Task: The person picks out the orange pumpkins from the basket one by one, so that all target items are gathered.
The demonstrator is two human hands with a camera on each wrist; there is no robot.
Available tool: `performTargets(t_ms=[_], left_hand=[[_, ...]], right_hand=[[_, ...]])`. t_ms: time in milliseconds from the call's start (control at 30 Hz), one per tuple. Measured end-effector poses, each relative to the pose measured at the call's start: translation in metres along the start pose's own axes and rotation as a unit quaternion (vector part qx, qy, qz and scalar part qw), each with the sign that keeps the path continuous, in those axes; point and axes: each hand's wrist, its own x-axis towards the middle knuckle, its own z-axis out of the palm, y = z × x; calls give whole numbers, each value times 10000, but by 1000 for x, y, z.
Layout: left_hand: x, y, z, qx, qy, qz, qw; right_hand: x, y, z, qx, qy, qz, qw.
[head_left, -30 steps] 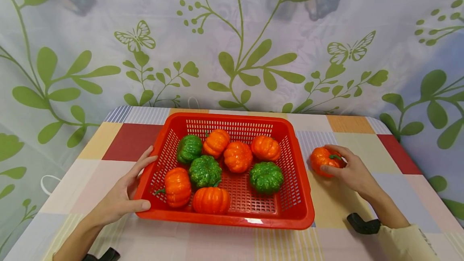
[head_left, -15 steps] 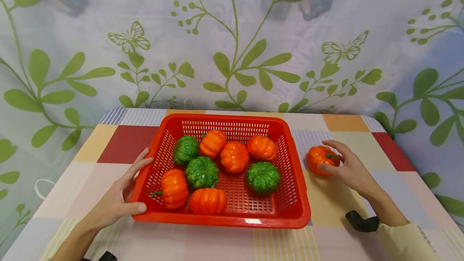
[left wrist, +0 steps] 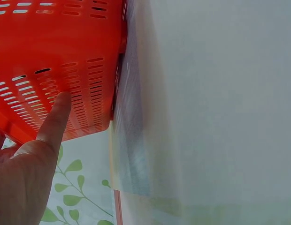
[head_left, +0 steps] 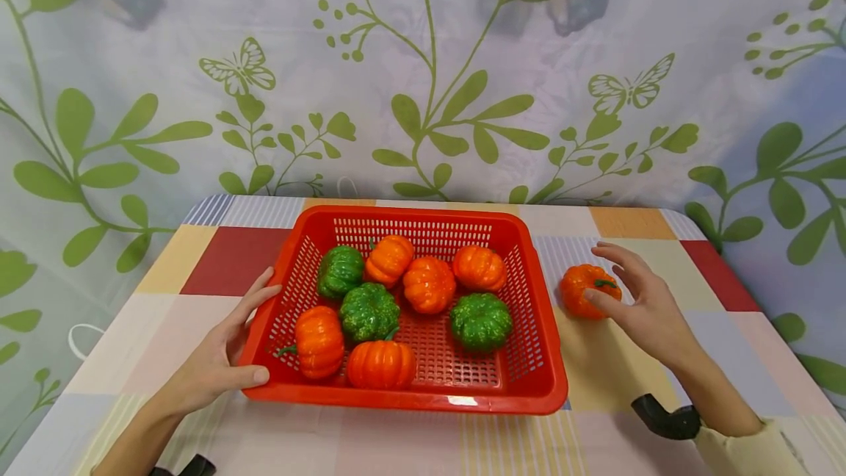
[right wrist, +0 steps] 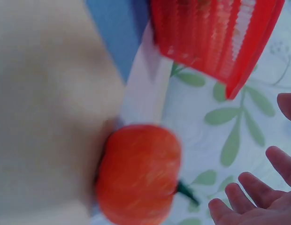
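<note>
A red plastic basket stands on the table and holds small pumpkins, orange ones and green ones. My left hand rests against its left end, fingertips at the rim and thumb at the front corner. In the left wrist view a straight finger touches the slotted wall. Right of the basket, a lone orange pumpkin with a green stem sits on the cloth. Beside it my right hand is spread and holds nothing. The right wrist view shows a gap between these fingers and the pumpkin.
A patchwork-patterned cloth covers the table. Behind it hangs a pale curtain printed with green leaves and butterflies. A dark strap piece shows at my right wrist, and a white loop hangs beyond the table's left edge.
My right hand has let go of the lone orange pumpkin and drawn back to the right, its fingers spreading. The pumpkin stays on the cloth. My left hand keeps its place at the basket.
</note>
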Motion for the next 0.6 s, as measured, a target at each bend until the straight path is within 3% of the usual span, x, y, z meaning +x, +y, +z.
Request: performTargets(t_ms=[100, 400, 600], left_hand=[[0, 1, 0, -2, 7, -10, 10000], [2, 1, 0, 40, 4, -21, 10000], [1, 2, 0, 47, 17, -33, 10000]], right_hand=[[-1, -14, 4, 56, 54, -232, 9997], [-8, -55, 17, -267, -151, -158, 9994], [-13, -83, 32, 51, -544, -188, 9983]])
